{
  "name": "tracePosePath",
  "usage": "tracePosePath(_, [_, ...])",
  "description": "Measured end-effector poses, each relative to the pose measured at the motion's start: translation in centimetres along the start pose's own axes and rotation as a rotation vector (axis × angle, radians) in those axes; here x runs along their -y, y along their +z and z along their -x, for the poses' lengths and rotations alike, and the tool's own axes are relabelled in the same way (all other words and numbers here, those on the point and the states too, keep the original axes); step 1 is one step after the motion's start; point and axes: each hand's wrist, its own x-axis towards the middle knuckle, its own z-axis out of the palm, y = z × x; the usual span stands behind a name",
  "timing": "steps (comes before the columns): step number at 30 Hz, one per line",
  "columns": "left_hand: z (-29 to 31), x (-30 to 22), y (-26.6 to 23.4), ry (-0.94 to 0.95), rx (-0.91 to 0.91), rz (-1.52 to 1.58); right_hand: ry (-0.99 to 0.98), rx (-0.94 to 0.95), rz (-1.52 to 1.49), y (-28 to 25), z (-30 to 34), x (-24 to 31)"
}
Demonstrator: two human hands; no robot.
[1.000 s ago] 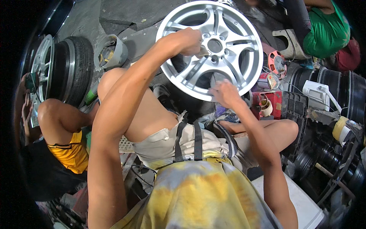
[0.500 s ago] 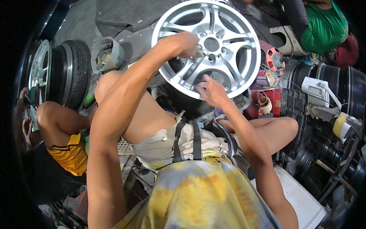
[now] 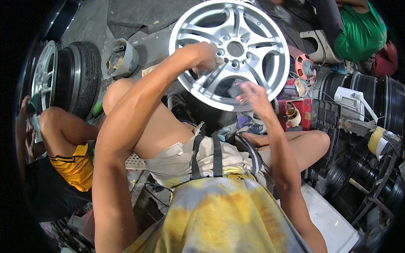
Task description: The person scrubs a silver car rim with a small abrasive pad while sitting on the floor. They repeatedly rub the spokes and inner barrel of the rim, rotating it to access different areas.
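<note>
- The left hand (image 3: 207,57) is closed in a narrow grip around a spoke of the silver multi-spoke alloy wheel rim (image 3: 230,52), just beside the hub with its ring of bolt holes.
- The right hand (image 3: 252,96) is held against the lower edge of the rim; a small dark block (image 3: 235,90), seemingly an abrasive pad, is pinched in its grip and pressed to the metal.
- The rim is propped upright on the concrete floor (image 3: 139,19), face toward the camera, resting in front of the person's bent knees.
- Compared with a second ago, the rim is seen larger and more central, and the left hand has been shifted from the outer spokes in toward the hub; the right hand has been moved slightly up onto the lower lip.
- From this it is judged that the rim is being steadied while its lower spokes and lip are worked over.
- A mounted black tyre on a silver wheel (image 3: 69,82) stands at the left, with a grey plastic container (image 3: 119,58) near it.
- A co-worker in yellow shorts (image 3: 76,166) is seated at the left; another in a green shirt (image 3: 358,31) is at the upper right.
- Red boxes (image 3: 297,111) and stacked dark rims (image 3: 379,109) are crowded on the right.
</note>
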Motion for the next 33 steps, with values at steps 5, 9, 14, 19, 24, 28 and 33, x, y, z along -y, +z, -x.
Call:
tracePosePath(5, [-1.6,0.4,8.4,0.190,0.228,0.029,-0.036,-0.078,-0.039,-3.3,1.9,-0.4])
tracePosePath(9, [-2.2,-2.0,8.3,0.173,-0.036,-0.025,0.041,-0.084,0.125,-3.8,2.5,0.1])
tracePosePath(14, [-2.9,-2.0,0.9,0.307,-0.356,0.374,-0.401,-0.302,0.999,-4.5,0.8,-0.6])
tracePosePath(19, [-3.1,0.5,-4.2,0.282,-0.627,0.564,-0.562,-0.182,1.016,-3.5,-3.6,0.5])
tracePosePath(24, [-0.5,2.1,-6.1,0.235,-0.813,0.512,-0.346,-0.295,1.102,-1.9,-1.8,0.3])
tracePosePath(28, [1.8,3.6,-7.1,0.208,-0.915,0.484,-0.143,-0.280,1.133,-3.3,-0.1,-0.5])
tracePosePath(33, [1.3,2.7,-6.8,0.236,-0.874,0.463,-0.792,0.010,1.323,-1.3,-6.3,2.7])
